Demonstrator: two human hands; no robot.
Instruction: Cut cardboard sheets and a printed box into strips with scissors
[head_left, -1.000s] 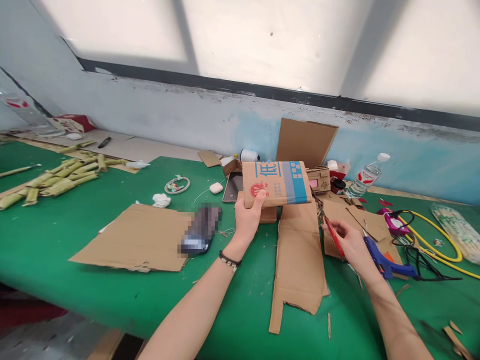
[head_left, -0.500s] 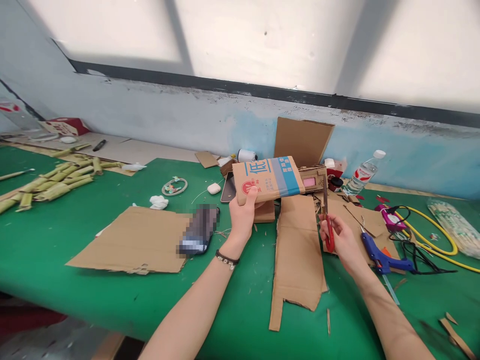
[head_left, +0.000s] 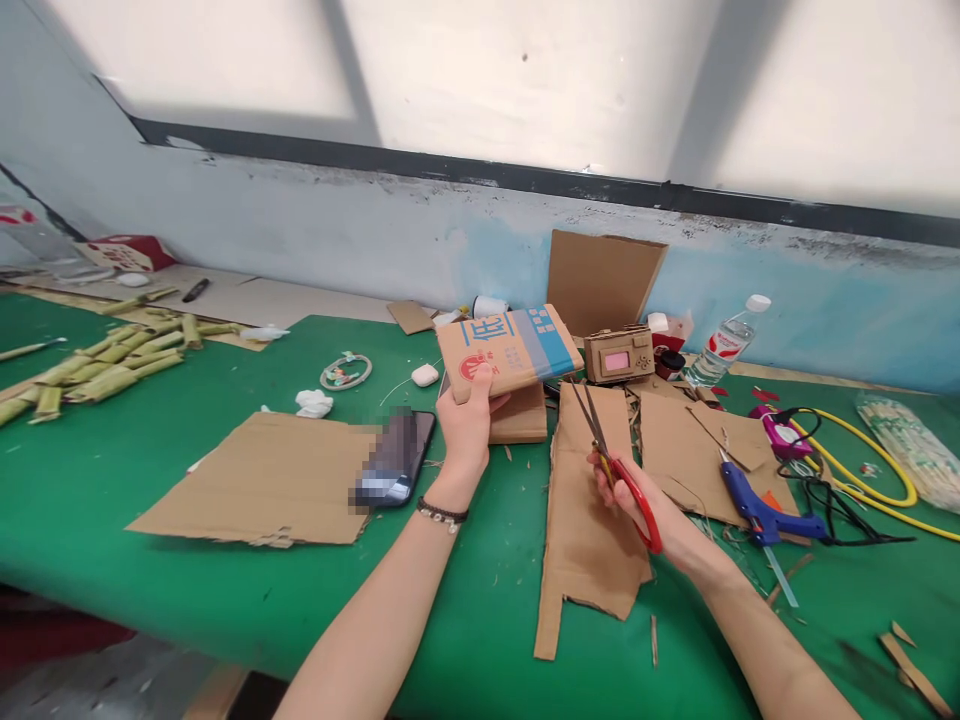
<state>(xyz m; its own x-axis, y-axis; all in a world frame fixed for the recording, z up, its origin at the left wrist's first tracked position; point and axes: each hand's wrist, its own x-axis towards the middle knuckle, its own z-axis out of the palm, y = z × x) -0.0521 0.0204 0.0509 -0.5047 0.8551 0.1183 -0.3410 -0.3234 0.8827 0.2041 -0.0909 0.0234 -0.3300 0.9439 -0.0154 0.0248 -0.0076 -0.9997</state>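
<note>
My left hand grips a flat cardboard box with blue and red print, thumb on its near face. In my right hand is a pair of red-handled scissors, blades a little apart and pointing up and left. The blades are over a long cut cardboard piece on the table. Beneath the printed box lies another brown cardboard block. Just behind the scissors stands a small cardboard model with a pink screen.
Across the green table lie a phone, a cardboard sheet, a blue glue gun, a yellow cable and cut plant stalks. A water bottle and an upright cardboard panel stand near the wall.
My right hand has moved left with the scissors, which now point up-left with parted blades. The printed box has shifted slightly left and tilted, uncovering the cardboard model behind.
</note>
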